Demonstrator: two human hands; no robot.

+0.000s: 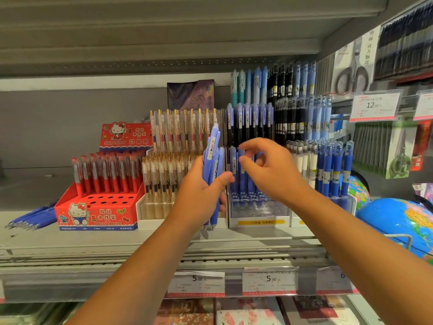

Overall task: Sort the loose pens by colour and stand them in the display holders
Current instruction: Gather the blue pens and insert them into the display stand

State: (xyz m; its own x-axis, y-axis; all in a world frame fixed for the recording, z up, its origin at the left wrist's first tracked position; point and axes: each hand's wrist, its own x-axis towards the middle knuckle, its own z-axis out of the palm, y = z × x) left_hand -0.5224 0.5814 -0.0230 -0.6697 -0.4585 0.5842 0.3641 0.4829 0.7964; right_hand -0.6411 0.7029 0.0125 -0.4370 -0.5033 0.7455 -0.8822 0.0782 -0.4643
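My left hand (203, 188) grips a bunch of blue pens (213, 156), held upright in front of the shelf. My right hand (269, 170) hovers just right of the bunch, fingers loosely curled and empty, in front of the tiered clear display holder (257, 214) whose front row holds several blue pens (236, 170). More loose blue pens (30, 218) lie in a pile on the shelf at the far left.
A red cartoon-cat box (98, 212) of red pens has empty holes in front. A holder of clear gold-clip pens (168, 165) stands beside it. Dark blue capped pens (330, 167) stand to the right, and a globe (398, 221) sits at the shelf's right end. Price tags line the shelf edge (93, 275).
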